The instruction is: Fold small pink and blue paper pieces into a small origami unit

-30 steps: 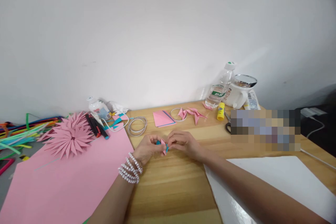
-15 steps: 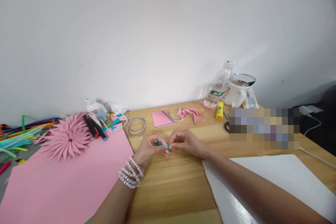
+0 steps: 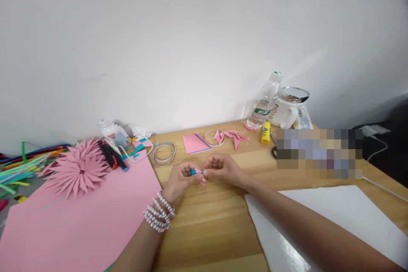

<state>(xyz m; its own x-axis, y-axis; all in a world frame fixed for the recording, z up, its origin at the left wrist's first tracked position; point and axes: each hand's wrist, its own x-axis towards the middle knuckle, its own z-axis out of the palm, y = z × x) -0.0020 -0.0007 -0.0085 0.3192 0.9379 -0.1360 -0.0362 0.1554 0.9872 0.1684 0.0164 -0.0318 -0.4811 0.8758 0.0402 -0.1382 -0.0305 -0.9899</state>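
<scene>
Left hand: fingers were closed on small pink-and-blue folded paper. Right hand: fingers pinched right end of same paper. Paper was between both hands, above wooden desk. Behind hands lay pink paper squares; to right of them, pink origami pieces, then glue stick.

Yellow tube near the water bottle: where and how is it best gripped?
Probably around the middle of the yellow tube, coming from the near side, thumb and fingers on opposite flanks. It stands as a slim upright cylinder; the water bottle crowds it behind and the scissors lie to its right. The right hand is nearer but pinches folded paper.
</scene>
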